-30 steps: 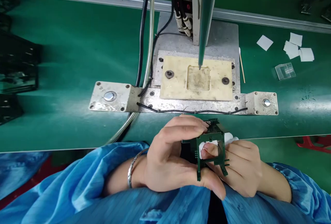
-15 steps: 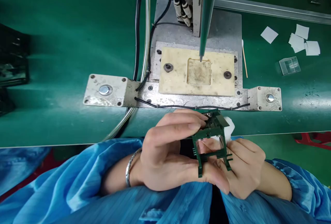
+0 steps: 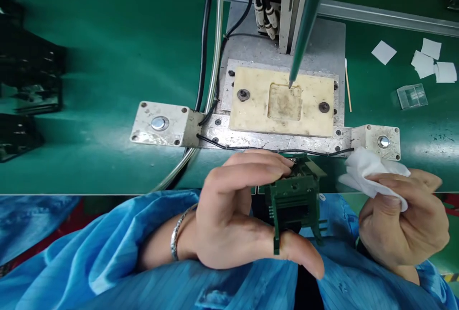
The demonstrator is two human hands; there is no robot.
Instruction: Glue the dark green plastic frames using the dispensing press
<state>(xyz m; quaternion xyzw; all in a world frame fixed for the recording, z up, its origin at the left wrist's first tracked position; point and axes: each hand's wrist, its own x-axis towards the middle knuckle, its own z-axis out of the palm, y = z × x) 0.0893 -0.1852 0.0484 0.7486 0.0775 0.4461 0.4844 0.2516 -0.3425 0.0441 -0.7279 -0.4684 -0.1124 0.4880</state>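
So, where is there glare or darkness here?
Head view: whitish glare lies on the bench, at right; also in the head view, detail sinks into darkness among the parts at far left, while folds in the cloth show clearly.

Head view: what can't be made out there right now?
All in the head view:
- Green frame: left hand covers part of its left side.
- White cloth: partly hidden within the right hand.
- Green rod: upper end cut off by top edge.
- Dark parts: cut off by the left edge, details too dim.
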